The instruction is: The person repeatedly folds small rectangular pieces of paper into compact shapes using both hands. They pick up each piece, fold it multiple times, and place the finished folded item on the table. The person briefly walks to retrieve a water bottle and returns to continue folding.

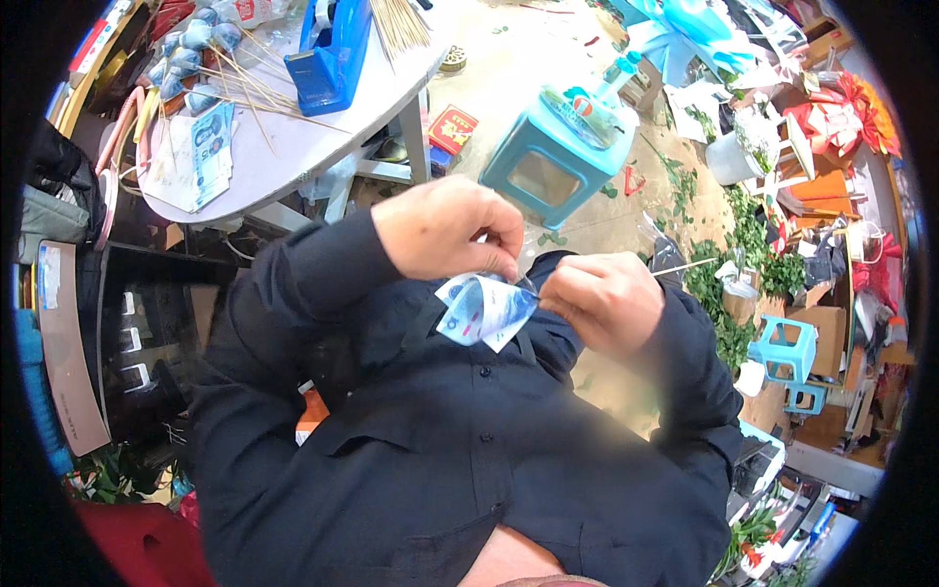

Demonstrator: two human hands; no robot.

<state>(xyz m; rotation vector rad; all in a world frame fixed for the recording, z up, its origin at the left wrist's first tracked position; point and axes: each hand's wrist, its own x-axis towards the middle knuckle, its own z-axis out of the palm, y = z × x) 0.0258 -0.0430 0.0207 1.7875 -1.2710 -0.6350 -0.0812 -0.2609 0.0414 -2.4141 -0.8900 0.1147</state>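
Observation:
Above my lap, a blue-and-white banknote (pixel 480 312) is curled into a cone shape with its point toward the right. My right hand (pixel 605 301) pinches that point together with a thin wooden skewer (pixel 684 267), whose end sticks out beyond the hand to the right. My left hand (pixel 447 231) bends down from above, its thumb and fingertips closed at the note's upper edge. A small shiny strip (pixel 525 283), apparently clear tape, spans the gap between the two hands. The fingers hide most of it and the note's tip.
On the white table (pixel 286 165) lie flat banknotes (pixel 213 150), rolled blue notes on skewers (pixel 198 37), a blue tape dispenser (pixel 330 62) and loose skewers (pixel 400 29). A turquoise stool (pixel 543 172) stands ahead. Cut leaves (pixel 682 183) litter the floor; a white bucket (pixel 730 158) holds flowers.

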